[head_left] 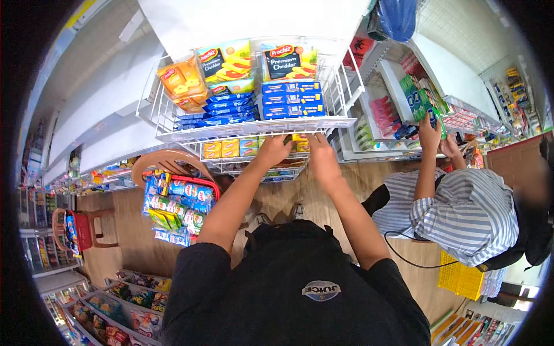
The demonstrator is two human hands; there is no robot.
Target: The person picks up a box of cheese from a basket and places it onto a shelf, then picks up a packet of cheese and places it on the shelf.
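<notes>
Both hands reach into the lower wire shelf (231,164). The left hand (273,151) and right hand (321,154) touch yellow packets (231,147) near its front edge; their grasp cannot be told.

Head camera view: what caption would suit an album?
Both hands, left hand and right hand, reach into a wire shelf stocked with cheese boxes.
</notes>
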